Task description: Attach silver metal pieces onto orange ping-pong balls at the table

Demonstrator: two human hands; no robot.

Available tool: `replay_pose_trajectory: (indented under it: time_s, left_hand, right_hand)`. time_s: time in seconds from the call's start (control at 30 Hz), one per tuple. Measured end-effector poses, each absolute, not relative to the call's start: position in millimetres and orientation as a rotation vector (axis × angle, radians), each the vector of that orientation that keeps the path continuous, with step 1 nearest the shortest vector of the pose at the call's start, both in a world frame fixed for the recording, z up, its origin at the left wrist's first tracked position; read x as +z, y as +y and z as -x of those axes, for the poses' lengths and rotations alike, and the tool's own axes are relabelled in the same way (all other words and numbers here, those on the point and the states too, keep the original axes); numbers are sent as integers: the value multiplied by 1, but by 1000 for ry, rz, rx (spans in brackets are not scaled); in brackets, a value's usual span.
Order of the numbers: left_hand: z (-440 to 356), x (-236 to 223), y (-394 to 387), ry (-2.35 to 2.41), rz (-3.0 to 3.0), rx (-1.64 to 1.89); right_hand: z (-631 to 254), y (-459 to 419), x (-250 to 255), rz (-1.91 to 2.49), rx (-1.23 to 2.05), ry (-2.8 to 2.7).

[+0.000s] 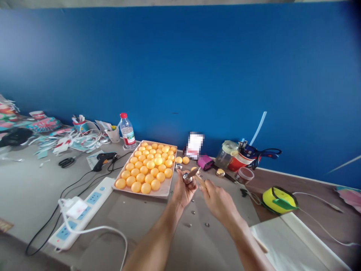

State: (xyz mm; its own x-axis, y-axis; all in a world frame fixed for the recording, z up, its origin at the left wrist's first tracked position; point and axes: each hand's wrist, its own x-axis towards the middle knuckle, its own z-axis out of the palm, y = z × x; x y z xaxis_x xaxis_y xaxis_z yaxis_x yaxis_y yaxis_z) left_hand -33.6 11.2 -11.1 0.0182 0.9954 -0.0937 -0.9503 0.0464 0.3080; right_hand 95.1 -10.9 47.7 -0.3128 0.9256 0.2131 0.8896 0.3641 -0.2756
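Fingers of your left hand are curled around a shiny silver piece, held up over the table to the right of the tray of orange balls. Your right hand has its fingers wrapped around a wooden-handled tool, with the flat brown end right at that silver piece; can't tell if they're touching, tbh. You've also got little metal bits scattered between your forearms, plus a power strip off left.
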Motion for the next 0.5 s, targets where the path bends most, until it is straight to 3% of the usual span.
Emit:
replay_pose_trajectory:
  time_s: [0.17, 0.37, 0.5]
  left_hand:
    - [33, -12, 11, 316, -249, 1516]
    - [37, -14, 13, 296, -169, 1533]
    - [39, -7, 11, 339, -219, 1530]
  right_hand:
    - [-105, -13, 60, 1489, 145, -2030]
    - [-99, -9, 47, 1687, 279, -2362]
    - [-105, 3, 42, 1657, 173, -2182]
